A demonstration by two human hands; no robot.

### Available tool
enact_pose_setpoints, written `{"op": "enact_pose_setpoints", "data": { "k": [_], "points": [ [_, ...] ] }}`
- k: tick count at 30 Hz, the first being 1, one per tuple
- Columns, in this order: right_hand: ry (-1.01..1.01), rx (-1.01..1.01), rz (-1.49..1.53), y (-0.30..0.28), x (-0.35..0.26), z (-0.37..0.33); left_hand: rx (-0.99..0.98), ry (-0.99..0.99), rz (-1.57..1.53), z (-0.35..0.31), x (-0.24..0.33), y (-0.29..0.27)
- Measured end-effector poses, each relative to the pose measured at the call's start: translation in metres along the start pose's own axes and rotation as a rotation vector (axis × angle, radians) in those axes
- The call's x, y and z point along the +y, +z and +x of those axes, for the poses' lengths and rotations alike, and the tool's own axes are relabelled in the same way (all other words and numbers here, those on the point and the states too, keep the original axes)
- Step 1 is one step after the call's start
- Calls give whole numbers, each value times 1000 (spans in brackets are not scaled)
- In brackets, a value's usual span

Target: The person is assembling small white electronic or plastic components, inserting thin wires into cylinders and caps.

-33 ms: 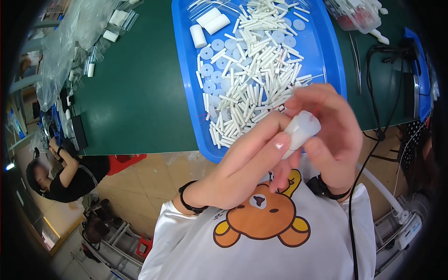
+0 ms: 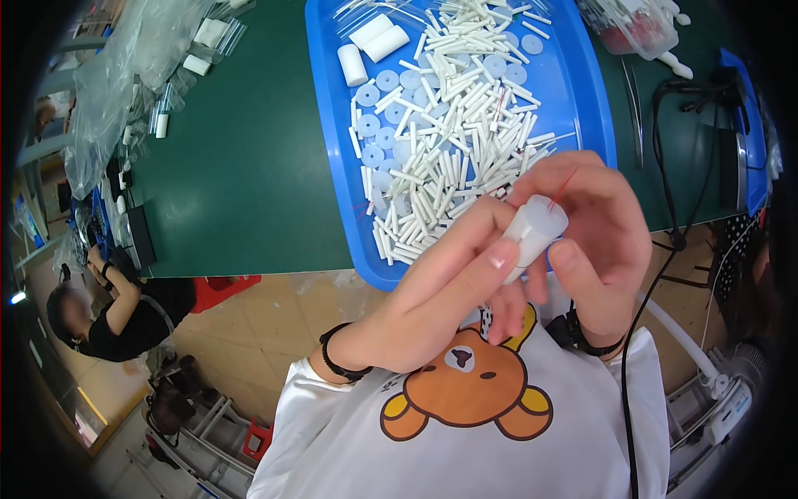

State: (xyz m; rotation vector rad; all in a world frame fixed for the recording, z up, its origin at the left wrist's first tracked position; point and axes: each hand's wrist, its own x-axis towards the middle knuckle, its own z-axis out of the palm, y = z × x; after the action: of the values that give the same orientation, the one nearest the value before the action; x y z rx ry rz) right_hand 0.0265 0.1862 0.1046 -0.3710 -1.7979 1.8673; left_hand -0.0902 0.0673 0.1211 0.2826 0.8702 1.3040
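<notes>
My left hand [image 2: 449, 291] is closed on a white cylinder [image 2: 534, 229], thumb along its near side. A pale, translucent disc-like end of the cylinder faces up and to the right. Thin red wires [image 2: 563, 190] stick up out of that end. Around the right side of the cylinder curves my right hand [image 2: 611, 224], its thumb and fingers apart, with nothing seen in its grasp. Whether its fingertips touch the far side of the cylinder is hard to see. Both hands are over the near right corner of a blue tray [image 2: 339, 158].
The tray holds many small white rods [image 2: 465, 133], pale ring-like discs [image 2: 372, 155] and several white cylinders [image 2: 352, 65]. Tweezers [image 2: 634, 112] and a clear container [image 2: 632, 29] lie right on the green table [image 2: 241, 183]. A black cable [image 2: 636, 358] hangs near my right arm. Another person [image 2: 116, 320] sits left.
My right hand has shifted slightly right and its thumb stands further from the cylinder. The red wires show more clearly. My left hand keeps its hold.
</notes>
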Motion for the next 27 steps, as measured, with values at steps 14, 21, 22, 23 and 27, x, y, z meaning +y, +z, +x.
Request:
{"op": "enact_pose_setpoints", "data": {
  "k": [14, 21, 22, 23, 27],
  "points": [
    [-106, 24, -246, -3, -5, 2, -90, 86, 29, 6, -9, -5],
    [-207, 12, -432, 0, -7, 0, -45, 166, 70, 3, -13, -3],
    [-204, 10, -423, 0, -6, -1, -47, 170, 70, 3, -15, -4],
    [-223, -1, -456, 0, -6, -1, -48, 173, 69, 2, -16, -5],
    [-273, -3, -536, 4, -4, -5, -38, 211, 35, 4, -20, -4]
  ]
}}
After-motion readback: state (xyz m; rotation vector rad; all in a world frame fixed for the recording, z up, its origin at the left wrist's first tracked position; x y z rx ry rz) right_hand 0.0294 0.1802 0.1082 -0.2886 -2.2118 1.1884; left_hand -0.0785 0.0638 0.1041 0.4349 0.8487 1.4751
